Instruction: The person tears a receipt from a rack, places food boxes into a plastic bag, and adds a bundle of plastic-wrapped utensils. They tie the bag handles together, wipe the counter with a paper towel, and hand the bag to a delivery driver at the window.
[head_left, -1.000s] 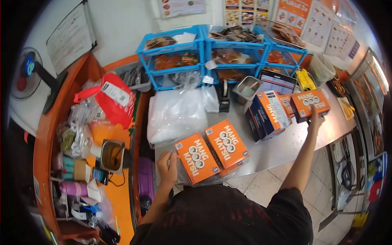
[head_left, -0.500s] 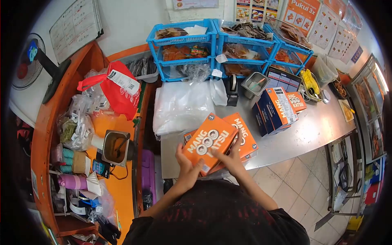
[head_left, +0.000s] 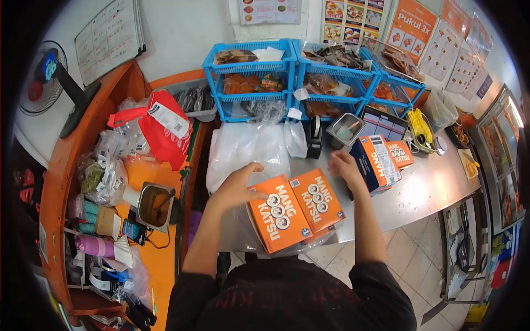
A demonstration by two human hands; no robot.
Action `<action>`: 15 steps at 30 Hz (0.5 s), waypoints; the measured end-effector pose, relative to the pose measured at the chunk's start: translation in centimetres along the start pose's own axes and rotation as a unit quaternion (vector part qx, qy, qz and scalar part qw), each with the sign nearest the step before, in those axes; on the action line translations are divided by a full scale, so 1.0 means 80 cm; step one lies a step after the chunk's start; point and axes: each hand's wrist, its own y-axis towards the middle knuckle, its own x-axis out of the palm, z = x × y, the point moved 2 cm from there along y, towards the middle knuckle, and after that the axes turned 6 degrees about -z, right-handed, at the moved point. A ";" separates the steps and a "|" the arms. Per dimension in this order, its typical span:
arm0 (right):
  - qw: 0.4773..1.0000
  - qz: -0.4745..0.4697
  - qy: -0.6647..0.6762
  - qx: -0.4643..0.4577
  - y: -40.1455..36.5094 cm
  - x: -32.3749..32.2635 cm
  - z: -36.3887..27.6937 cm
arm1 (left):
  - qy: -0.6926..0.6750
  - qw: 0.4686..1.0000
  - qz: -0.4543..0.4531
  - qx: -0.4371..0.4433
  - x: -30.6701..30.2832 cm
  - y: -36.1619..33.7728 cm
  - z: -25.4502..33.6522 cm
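Observation:
Two orange boxes lettered MANG KATSU, a larger left box [head_left: 280, 214] and a smaller right box [head_left: 318, 203], lie side by side on clear plastic at the counter's front edge. My left hand [head_left: 238, 188] is at the left box's upper left corner, fingers apart and holding nothing. Beyond the right box, my right hand [head_left: 346, 169] is raised off the boxes with its fingers loosely spread and empty. It is close to a group of upright orange and blue boxes [head_left: 377, 161].
Clear plastic bags [head_left: 243, 146] lie behind the boxes, beside a black tape dispenser [head_left: 314, 138] and a metal container [head_left: 345, 129]. Blue baskets [head_left: 251, 67] stand along the wall. To the left, a red bag [head_left: 165, 129] rests on an orange shelf unit [head_left: 58, 182].
Both hands have let go of the left box, which now lies turned beside the other one. My left hand moved up and left, my right hand up and right. The camera view has shifted slightly.

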 end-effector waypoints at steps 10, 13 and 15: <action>0.977 0.009 0.136 0.164 0.170 0.004 0.085 | 0.072 0.939 0.332 -0.060 0.115 -0.104 0.049; 0.987 0.019 0.096 0.130 0.163 0.012 0.107 | -0.018 0.913 0.398 -0.092 0.125 -0.105 0.029; 0.991 0.075 -0.045 0.105 0.144 0.009 0.128 | -0.136 0.904 0.397 -0.086 0.135 -0.104 0.017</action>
